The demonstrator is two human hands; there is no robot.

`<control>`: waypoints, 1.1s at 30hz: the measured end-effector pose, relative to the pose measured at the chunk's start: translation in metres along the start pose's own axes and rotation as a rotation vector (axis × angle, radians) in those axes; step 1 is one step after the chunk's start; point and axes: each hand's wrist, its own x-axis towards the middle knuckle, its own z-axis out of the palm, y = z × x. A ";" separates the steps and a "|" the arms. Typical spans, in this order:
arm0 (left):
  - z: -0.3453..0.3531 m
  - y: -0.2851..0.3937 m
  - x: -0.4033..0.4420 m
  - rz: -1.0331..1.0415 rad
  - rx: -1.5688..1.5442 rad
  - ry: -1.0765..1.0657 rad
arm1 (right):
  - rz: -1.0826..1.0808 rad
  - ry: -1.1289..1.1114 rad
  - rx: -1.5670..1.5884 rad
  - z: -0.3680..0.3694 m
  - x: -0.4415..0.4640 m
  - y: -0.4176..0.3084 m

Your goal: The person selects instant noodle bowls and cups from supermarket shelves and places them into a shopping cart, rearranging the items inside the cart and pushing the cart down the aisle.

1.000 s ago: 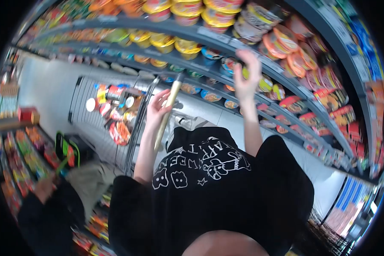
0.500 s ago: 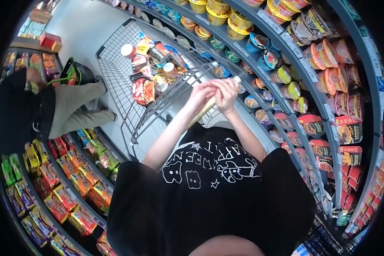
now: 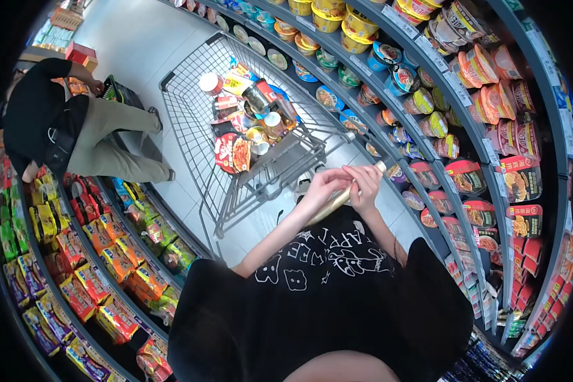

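Note:
My left hand (image 3: 325, 188) and my right hand (image 3: 365, 184) meet in front of my chest, their closed fingers touching. Whatever lies within the fingers is hidden. A pale yellowish bar (image 3: 330, 210) passes at the hands, partly covered by them; whether they grip it is unclear. Beyond them stands a metal shopping cart (image 3: 188, 109). Inside it are a red-lidded noodle bowl (image 3: 233, 153), a white-topped tub (image 3: 211, 83), a dark jar (image 3: 256, 100), a clear-lidded cup (image 3: 273, 124) and several other packaged foods.
Shelves of cup and bowl noodles (image 3: 401, 79) curve along the right. Bagged noodles (image 3: 99, 283) fill the lower shelves at left. A person in a black top (image 3: 41, 121) bends near a dark basket (image 3: 122, 94) at the far left. A red box (image 3: 81, 52) stands behind.
In the view, the cart and both hands have shifted right and downward. The person at left leans differently, with more of the back and an arm showing. My hands remain together.

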 end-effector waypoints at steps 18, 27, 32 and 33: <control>-0.209 -0.040 0.150 -0.182 1.812 0.683 | 0.370 -0.595 0.155 -0.039 -0.028 -0.010; -0.186 -0.036 0.148 -0.196 1.538 0.985 | 0.399 -0.439 0.233 -0.051 -0.033 0.000; -0.128 -0.032 0.070 -0.058 0.313 0.836 | 0.501 -0.550 0.437 -0.049 -0.025 0.011; -0.123 -0.037 0.058 -0.041 0.227 0.785 | 0.511 -0.527 0.568 -0.044 -0.020 0.014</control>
